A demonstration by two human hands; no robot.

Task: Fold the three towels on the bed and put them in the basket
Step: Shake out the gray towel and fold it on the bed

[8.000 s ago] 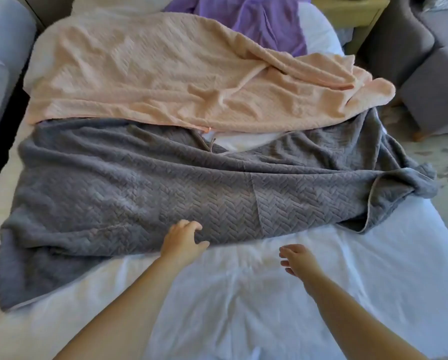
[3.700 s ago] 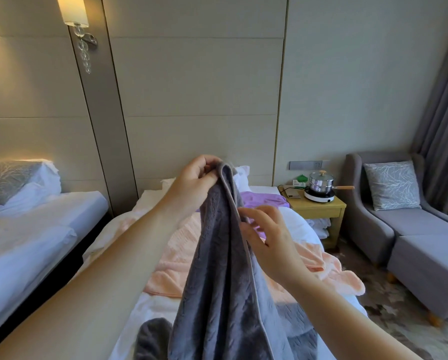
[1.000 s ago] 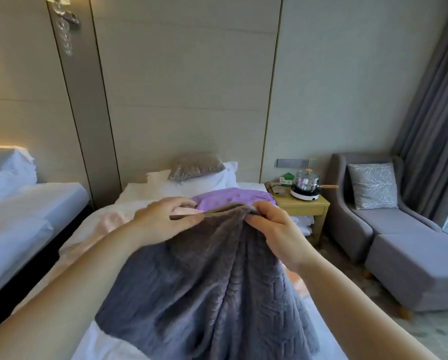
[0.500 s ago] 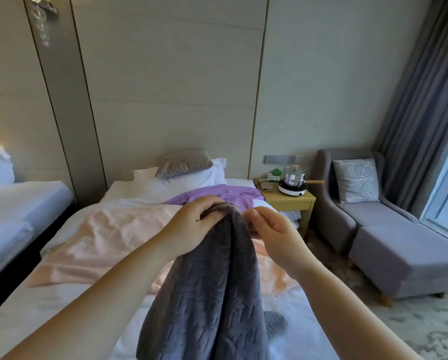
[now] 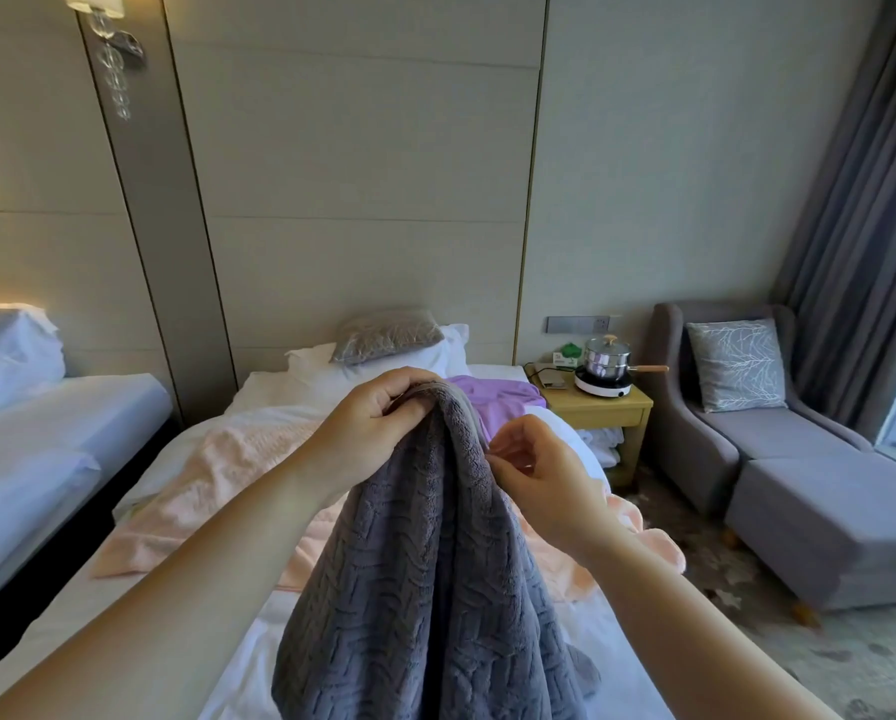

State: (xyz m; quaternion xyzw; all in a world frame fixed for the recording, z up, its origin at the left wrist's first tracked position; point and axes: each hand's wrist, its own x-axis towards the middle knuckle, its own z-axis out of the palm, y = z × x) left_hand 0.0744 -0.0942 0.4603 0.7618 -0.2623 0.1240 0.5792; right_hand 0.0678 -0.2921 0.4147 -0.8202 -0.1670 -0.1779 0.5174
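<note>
Grey towel (image 5: 425,589) hanging above the bed (image 5: 186,459). Left hand (image 5: 378,423) grips the bunched top edge, and right hand (image 5: 534,470) pinches the hem just beside it. The cloth is soft, thick and limp (probably weighty when hanging), so it is best held by the hem corners.
</note>
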